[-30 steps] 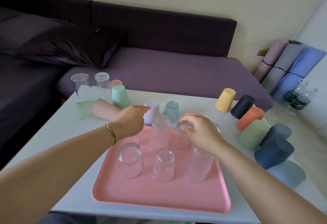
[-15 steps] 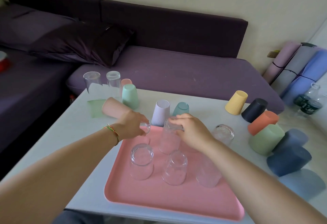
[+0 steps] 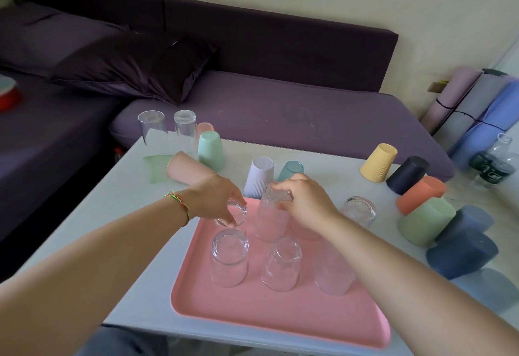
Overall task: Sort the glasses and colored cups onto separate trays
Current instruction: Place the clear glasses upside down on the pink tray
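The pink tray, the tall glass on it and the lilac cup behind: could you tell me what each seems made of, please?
The pink tray looks like matte plastic: even colour, rounded moulded rim. The tall glass is clear, likely glass, possibly plastic: the tray shows through it. The lilac cup seems opaque matte plastic, with moulded vertical ribs.

The left hand [image 3: 216,198] covers the far side of a small glass [image 3: 234,215] it holds. The right hand [image 3: 304,201], pinching a tall glass [image 3: 271,223], hides its top and most of a third glass [image 3: 307,233] behind the wrist. The forearm crosses a frosted glass [image 3: 332,277] and the tray [image 3: 252,310]'s right edge. A red object [image 3: 8,97] is cut off at the left edge. Bottles [image 3: 497,164] at the right edge are blurred, labels unreadable. A pink cup [image 3: 205,127] shows only its top behind a mint cup [image 3: 210,150].
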